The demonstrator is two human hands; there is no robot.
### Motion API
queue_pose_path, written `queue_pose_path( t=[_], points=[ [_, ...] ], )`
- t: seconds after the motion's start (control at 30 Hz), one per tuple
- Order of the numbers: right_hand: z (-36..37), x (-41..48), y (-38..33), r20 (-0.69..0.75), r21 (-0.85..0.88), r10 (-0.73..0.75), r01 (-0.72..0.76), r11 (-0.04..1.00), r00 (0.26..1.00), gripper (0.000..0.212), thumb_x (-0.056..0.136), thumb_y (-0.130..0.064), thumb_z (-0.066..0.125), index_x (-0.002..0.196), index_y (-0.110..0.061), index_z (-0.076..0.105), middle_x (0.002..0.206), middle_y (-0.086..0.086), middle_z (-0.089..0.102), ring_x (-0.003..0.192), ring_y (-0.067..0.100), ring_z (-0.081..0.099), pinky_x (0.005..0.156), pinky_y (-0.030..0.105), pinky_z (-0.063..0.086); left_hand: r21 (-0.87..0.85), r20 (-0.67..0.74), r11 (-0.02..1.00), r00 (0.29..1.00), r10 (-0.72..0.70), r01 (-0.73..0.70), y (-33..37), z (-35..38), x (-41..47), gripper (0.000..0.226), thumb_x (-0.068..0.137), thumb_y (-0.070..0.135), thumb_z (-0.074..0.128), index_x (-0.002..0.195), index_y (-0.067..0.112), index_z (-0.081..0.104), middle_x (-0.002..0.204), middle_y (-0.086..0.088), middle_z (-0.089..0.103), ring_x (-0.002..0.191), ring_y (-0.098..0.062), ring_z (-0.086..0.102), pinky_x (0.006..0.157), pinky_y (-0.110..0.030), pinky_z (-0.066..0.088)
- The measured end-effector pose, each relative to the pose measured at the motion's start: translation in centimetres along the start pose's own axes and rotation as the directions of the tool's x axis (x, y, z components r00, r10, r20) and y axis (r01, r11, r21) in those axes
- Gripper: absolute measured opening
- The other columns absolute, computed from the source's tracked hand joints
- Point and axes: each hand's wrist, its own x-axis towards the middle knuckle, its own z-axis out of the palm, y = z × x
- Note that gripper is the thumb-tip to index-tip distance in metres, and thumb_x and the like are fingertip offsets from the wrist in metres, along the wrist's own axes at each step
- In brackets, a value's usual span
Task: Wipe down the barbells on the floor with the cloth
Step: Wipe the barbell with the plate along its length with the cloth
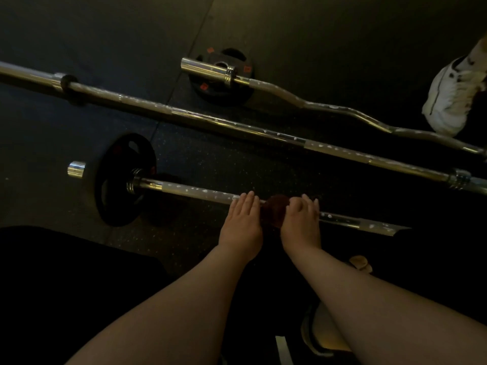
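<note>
Three barbells lie on the dark rubber floor, all flecked with white spots. The nearest barbell [184,190] carries a black plate [123,177] at its left end. A dark reddish cloth [274,209] is bunched around its shaft. My left hand [241,223] rests on the shaft just left of the cloth with its fingers straight. On the cloth's right side, my right hand [300,222] curls its fingers over cloth and bar. Behind them lie a long straight barbell [237,125] and a curl bar [316,104].
The curl bar's left end rests on a flat black plate [221,75]. Another person's white shoe [450,96] stands at the right edge. My own shoe [324,335] shows at the bottom, and a black mass [52,285] fills the lower left.
</note>
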Motion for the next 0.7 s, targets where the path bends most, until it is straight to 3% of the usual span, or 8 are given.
queue_pose_path(
  t=[0.07, 0.17, 0.23, 0.3, 0.4, 0.53, 0.7],
  points=[
    [0.1, -0.4, -1.3, 0.088, 0.026, -0.116, 0.114, 0.993, 0.989, 0.054, 0.101, -0.019, 0.051, 0.152, -0.016, 0.032, 0.162, 0.009, 0.030, 0.156, 0.024, 0.011, 0.118, 0.038, -0.015, 0.016, 0.025, 1.000, 1.000, -0.003, 0.003, 0.1, 0.0, -0.1, 0.069, 0.105, 0.028, 0.040, 0.159, 0.016, -0.001, 0.168, -0.004, -0.012, 0.152, -0.018, -0.016, 0.124, -0.041, -0.009],
    [0.1, -0.3, -0.5, 0.156, -0.025, -0.325, 0.332, 0.943, 0.933, 0.076, 0.100, -0.019, 0.051, 0.162, -0.025, 0.008, 0.166, 0.003, 0.020, 0.156, 0.023, 0.008, 0.118, 0.037, -0.016, 0.007, 0.075, 1.000, 0.997, -0.006, 0.006, 0.0, -0.4, -0.3, 0.071, 0.105, 0.026, 0.041, 0.159, 0.016, -0.002, 0.168, -0.004, -0.013, 0.152, -0.018, -0.017, 0.124, -0.041, -0.009],
    [0.3, 0.0, 0.9, 0.112, -0.081, -0.284, 0.294, 0.952, 0.952, 0.075, 0.099, -0.018, 0.051, 0.162, -0.022, 0.011, 0.163, 0.003, 0.027, 0.154, 0.022, 0.016, 0.123, 0.038, -0.009, -0.001, 0.097, 1.000, 0.995, -0.005, 0.005, 0.0, -0.6, -0.4, 0.070, 0.104, 0.023, 0.039, 0.159, 0.017, -0.004, 0.168, -0.004, -0.014, 0.152, -0.018, -0.017, 0.123, -0.040, -0.010],
    [0.2, -0.4, 1.7, 0.071, -0.111, -0.136, 0.144, 0.983, 0.988, 0.074, 0.097, -0.018, 0.053, 0.161, -0.017, 0.016, 0.161, 0.003, 0.032, 0.152, 0.023, 0.019, 0.127, 0.042, -0.003, 0.011, 0.128, 1.000, 0.992, -0.002, 0.001, -0.2, -0.8, -0.4, 0.071, 0.104, 0.022, 0.039, 0.159, 0.018, -0.005, 0.167, -0.003, -0.015, 0.151, -0.017, -0.019, 0.122, -0.039, -0.012],
    [0.2, -1.2, 0.4, 0.073, -0.075, -0.001, 0.006, 0.997, 0.997, 0.078, 0.096, -0.025, 0.056, 0.161, -0.017, 0.014, 0.165, 0.003, 0.024, 0.155, 0.025, 0.011, 0.124, 0.048, -0.011, 0.050, 0.137, 0.998, 0.990, -0.039, 0.032, 0.2, -0.9, -0.4, 0.074, 0.103, 0.022, 0.042, 0.159, 0.020, -0.006, 0.167, -0.002, -0.016, 0.151, -0.018, -0.018, 0.118, -0.038, -0.012],
    [0.2, -1.3, -1.4, 0.146, -0.063, -0.125, 0.136, 0.989, 0.981, 0.071, 0.102, -0.030, 0.050, 0.161, -0.017, 0.012, 0.166, 0.004, 0.020, 0.156, 0.027, 0.009, 0.122, 0.052, -0.012, 0.030, 0.151, 0.996, 0.984, -0.091, 0.088, 1.5, -1.2, -0.2, 0.074, 0.103, 0.025, 0.044, 0.160, 0.017, -0.002, 0.168, -0.005, -0.013, 0.153, -0.021, -0.014, 0.121, -0.041, -0.009],
    [-0.5, -0.1, 0.1, 0.194, -0.014, -0.143, 0.149, 0.989, 0.971, 0.054, 0.108, -0.038, 0.031, 0.157, -0.016, 0.026, 0.168, 0.005, 0.018, 0.157, 0.022, 0.003, 0.120, 0.042, -0.014, 0.058, 0.154, 0.998, 0.988, -0.016, 0.007, -0.1, -0.9, -0.6, 0.076, 0.102, 0.021, 0.044, 0.159, 0.020, -0.005, 0.167, -0.002, -0.016, 0.152, -0.017, -0.017, 0.120, -0.040, -0.010]
  ],
)
